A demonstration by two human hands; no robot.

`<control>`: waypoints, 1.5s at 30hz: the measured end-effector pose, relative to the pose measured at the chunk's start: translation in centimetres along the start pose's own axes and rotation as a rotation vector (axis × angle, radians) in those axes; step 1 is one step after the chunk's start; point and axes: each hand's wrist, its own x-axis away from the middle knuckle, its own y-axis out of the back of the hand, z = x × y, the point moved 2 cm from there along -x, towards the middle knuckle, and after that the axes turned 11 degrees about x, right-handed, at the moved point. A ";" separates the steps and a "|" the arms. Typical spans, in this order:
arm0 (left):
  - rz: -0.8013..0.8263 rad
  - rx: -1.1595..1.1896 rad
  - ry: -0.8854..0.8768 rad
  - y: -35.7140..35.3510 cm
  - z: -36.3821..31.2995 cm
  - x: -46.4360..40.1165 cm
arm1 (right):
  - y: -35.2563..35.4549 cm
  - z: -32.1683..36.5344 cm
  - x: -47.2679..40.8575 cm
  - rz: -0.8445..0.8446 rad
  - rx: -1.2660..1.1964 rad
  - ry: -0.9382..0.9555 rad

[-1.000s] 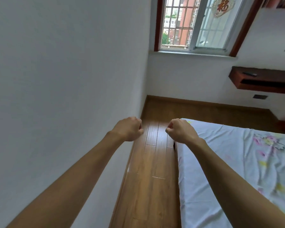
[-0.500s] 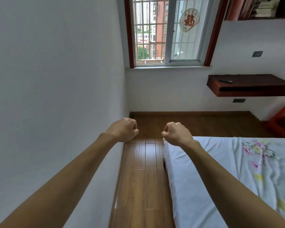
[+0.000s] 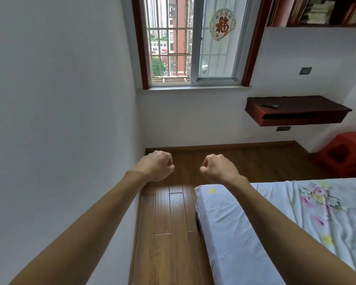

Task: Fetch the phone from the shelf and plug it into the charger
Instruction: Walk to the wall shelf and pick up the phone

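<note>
A dark flat phone point(image 3: 270, 105) lies on top of a dark red wall shelf point(image 3: 317, 103) at the far right, under the window. No charger shows; a dark wall socket point(image 3: 283, 128) sits just below the shelf. Both my arms reach forward over the floor strip. My left hand point(image 3: 156, 165) and my right hand point(image 3: 219, 167) are closed into fists with nothing in them, far short of the shelf.
A bed point(image 3: 275, 223) with a white flowered sheet fills the lower right. A white wall runs along the left, with a narrow wood floor strip point(image 3: 169, 233) between. A red stool point(image 3: 343, 155) stands by the far right wall. A barred window point(image 3: 191, 40) is ahead; a bookshelf point(image 3: 317, 11) hangs at top right.
The view has swung left and up, so the window and the shelf have shifted toward the centre and grown nearer. Both fists have stayed closed in front of me.
</note>
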 end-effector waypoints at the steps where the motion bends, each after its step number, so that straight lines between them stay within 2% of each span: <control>1: -0.003 -0.015 -0.009 0.4 0.8 -1.6 | 0.1 0.4 -1.6 -0.012 -0.005 -0.010; 9: 0.018 -0.024 -0.065 3.4 5.8 -12.5 | 1.2 2.8 -12.7 -0.029 0.008 -0.077; 18: 0.077 -0.002 -0.131 2.7 7.7 -26.4 | 0.4 0.7 -25.5 -0.014 -0.014 -0.161; 27: 0.110 -0.034 -0.165 3.2 6.2 -45.1 | 2.2 -6.1 -41.0 -0.048 -0.053 -0.252; 38: 0.182 -0.020 -0.307 -0.1 4.0 -65.3 | 1.9 -15.0 -56.3 -0.036 -0.018 -0.413; 45: 0.241 -0.029 -0.447 -1.9 3.9 -81.3 | 2.1 -19.3 -68.2 -0.057 0.003 -0.545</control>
